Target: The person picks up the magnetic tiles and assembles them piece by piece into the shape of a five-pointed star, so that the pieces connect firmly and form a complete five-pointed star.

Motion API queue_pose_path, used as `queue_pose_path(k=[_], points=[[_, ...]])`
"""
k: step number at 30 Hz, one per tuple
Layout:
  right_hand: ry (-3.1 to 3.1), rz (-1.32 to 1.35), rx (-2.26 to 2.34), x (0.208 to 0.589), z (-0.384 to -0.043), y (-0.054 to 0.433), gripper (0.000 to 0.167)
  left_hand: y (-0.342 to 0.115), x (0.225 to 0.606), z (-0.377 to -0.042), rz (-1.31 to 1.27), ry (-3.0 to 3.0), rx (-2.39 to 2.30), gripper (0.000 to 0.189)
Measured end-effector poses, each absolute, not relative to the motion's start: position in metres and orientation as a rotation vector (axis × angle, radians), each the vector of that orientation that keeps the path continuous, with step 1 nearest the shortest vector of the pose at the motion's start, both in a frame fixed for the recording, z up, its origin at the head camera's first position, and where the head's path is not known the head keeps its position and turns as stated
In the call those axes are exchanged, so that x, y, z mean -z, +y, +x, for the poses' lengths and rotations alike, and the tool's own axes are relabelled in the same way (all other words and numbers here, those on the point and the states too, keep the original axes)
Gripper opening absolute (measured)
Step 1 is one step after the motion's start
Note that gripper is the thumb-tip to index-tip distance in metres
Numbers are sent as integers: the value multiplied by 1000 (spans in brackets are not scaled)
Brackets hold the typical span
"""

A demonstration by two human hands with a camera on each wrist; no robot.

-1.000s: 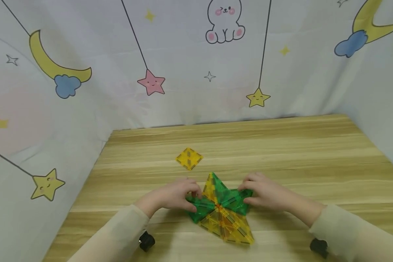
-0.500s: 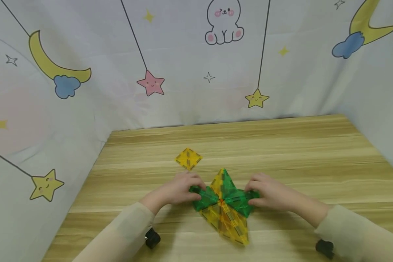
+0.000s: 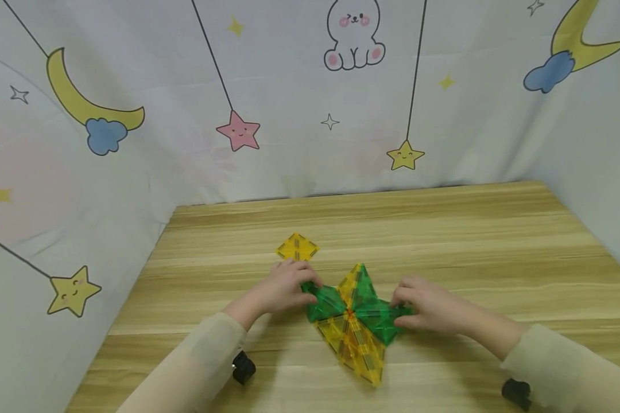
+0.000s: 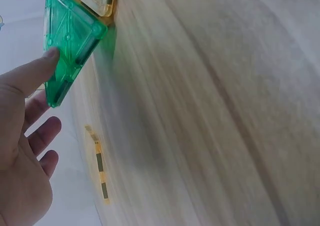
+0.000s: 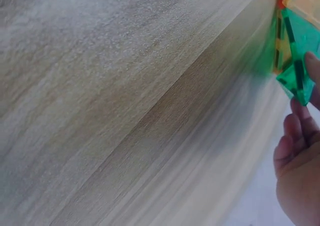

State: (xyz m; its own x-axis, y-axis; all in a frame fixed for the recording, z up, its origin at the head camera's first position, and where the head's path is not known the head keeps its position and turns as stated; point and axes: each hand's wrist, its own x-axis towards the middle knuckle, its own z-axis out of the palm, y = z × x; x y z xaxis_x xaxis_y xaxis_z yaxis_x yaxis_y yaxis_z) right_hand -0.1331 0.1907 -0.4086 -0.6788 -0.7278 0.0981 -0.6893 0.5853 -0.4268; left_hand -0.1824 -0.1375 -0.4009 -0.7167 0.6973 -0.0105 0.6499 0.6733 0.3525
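Observation:
Translucent magnetic tiles are joined at a small orange centre into a star-like shape, with yellow tiles (image 3: 355,349) toward me and a yellow-green point at the back. On its left side, my left hand (image 3: 279,287) pinches a green magnetic tile (image 4: 70,39) between thumb and fingers, its other fingers loosely bent. My right hand (image 3: 431,304) grips the outer corner of the right green magnetic tiles (image 3: 377,318). In the right wrist view, thumb and fingertips meet at a green corner (image 5: 300,84) that tilts up from the tabletop.
A flat yellow diamond (image 3: 297,247) of two triangular tiles lies just behind my left hand. Beneath everything is a wood-grain table (image 3: 444,229). A white printed cloth (image 3: 289,86) hangs along its back and sides. Black wrist devices (image 3: 244,367) sit under both forearms.
The tile shape has turned clockwise: its back point swung right and its front point left. My left hand moved right and farther back with it; my right hand shifted slightly right.

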Motion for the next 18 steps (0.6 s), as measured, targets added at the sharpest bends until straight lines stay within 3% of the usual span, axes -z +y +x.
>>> queue_pose_path(k=[18], points=[[2647, -1168, 750, 412, -130, 204, 20, -133, 408, -195, 1074, 2711, -724, 15]])
